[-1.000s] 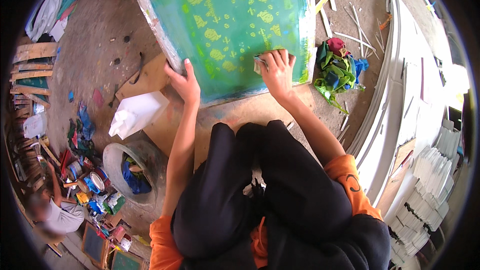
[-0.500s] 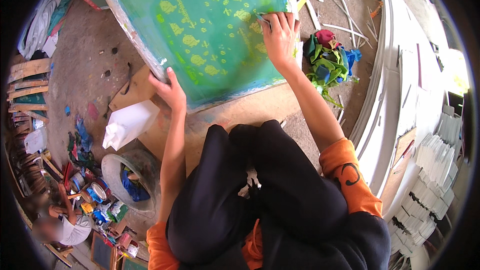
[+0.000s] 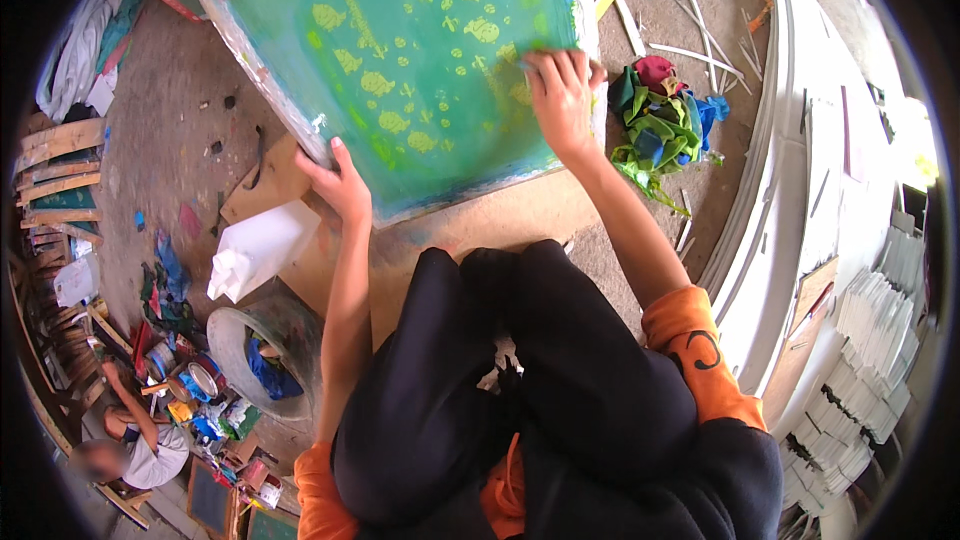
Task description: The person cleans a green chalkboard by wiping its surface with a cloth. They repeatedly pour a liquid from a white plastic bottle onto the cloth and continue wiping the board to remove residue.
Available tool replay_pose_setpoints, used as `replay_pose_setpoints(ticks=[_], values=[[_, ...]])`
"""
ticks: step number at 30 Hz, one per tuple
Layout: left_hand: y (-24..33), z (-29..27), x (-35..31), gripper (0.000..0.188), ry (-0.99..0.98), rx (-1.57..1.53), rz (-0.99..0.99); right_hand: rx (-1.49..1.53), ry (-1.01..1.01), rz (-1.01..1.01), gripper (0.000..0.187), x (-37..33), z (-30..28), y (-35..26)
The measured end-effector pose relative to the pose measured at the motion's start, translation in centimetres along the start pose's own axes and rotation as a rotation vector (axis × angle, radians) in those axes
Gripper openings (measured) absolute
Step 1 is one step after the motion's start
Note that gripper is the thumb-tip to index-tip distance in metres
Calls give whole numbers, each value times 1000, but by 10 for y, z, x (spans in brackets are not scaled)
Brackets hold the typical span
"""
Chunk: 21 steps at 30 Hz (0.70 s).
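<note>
Two hands on a green printing screen, seen from above.

The left hand grips the lower left edge of the framed printing screen, fingers curled round the frame, forearm running straight up from the lower middle of the frame. The right hand lies flat with fingers together, pressing on the mesh near the screen's right edge; whether it holds a cloth I cannot tell. The screen fills the upper middle of the frame, tilted, its teal mesh covered with yellow fish shapes. At lower left a grey round tub holds a blue rag. A white plastic jug lies just above it. A heap of coloured rags sits right of the right hand.
</note>
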<state>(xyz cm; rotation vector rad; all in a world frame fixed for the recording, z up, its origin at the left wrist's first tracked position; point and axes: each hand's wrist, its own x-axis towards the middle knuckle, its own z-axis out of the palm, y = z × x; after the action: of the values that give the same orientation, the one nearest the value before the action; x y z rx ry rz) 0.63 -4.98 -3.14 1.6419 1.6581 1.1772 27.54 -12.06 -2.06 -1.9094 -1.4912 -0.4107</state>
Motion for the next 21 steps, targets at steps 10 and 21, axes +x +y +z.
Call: replay_pose_setpoints(ticks=[10, 21], values=[[0, 2, 3, 50, 28, 4, 25, -74, 23, 67, 14, -1, 1, -2], [6, 3, -2, 45, 84, 133, 34, -45, -1, 111, 16, -8, -3, 3]])
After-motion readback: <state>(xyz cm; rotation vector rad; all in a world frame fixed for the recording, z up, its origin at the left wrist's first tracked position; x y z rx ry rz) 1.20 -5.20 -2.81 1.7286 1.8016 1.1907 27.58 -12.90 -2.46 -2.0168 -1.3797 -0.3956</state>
